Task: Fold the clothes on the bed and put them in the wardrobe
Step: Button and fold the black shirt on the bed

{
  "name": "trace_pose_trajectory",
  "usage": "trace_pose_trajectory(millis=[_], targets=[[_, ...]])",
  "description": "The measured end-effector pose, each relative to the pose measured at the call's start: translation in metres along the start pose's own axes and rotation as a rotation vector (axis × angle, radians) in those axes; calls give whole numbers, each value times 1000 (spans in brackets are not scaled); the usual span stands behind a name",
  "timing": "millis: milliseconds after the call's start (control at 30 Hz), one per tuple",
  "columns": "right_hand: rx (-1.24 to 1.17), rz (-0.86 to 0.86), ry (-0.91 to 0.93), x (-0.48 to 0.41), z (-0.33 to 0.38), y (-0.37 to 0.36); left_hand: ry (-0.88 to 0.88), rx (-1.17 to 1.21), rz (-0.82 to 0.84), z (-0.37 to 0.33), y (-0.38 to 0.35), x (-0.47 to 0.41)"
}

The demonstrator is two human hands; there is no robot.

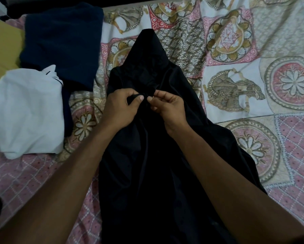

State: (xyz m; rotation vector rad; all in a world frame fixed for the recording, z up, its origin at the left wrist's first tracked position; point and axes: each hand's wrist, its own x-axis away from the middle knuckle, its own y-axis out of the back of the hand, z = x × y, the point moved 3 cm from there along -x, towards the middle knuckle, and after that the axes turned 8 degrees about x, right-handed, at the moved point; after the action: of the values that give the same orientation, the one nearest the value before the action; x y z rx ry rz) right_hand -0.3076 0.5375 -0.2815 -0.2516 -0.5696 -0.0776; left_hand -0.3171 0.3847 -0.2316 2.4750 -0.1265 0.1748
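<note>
A black garment (147,155) lies crumpled lengthwise down the middle of the bed, from the near edge up to a pointed end. My left hand (123,106) grips a bunched fold of it near its upper part. Close beside it, my right hand (167,108) pinches the same black fabric between thumb and fingers. The two hands almost touch. A folded navy garment (63,41) lies at the upper left, with a white garment (26,111) in front of it.
The bed carries a patterned sheet (253,85) in pink, white and beige, open to the right of the black garment. A yellow cloth (1,50) shows at the far left edge. No wardrobe is in view.
</note>
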Motion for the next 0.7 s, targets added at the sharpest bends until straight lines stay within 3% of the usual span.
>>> trace_pose_trajectory(millis=[133,233,700], targets=[[-74,2,-18,1,2,1,12,39,-54,-2,0,0],[-149,19,-16,0,2,1,-26,-65,-52,-3,3,0],[55,37,67,0,-1,1,58,-59,359,-2,3,-28]])
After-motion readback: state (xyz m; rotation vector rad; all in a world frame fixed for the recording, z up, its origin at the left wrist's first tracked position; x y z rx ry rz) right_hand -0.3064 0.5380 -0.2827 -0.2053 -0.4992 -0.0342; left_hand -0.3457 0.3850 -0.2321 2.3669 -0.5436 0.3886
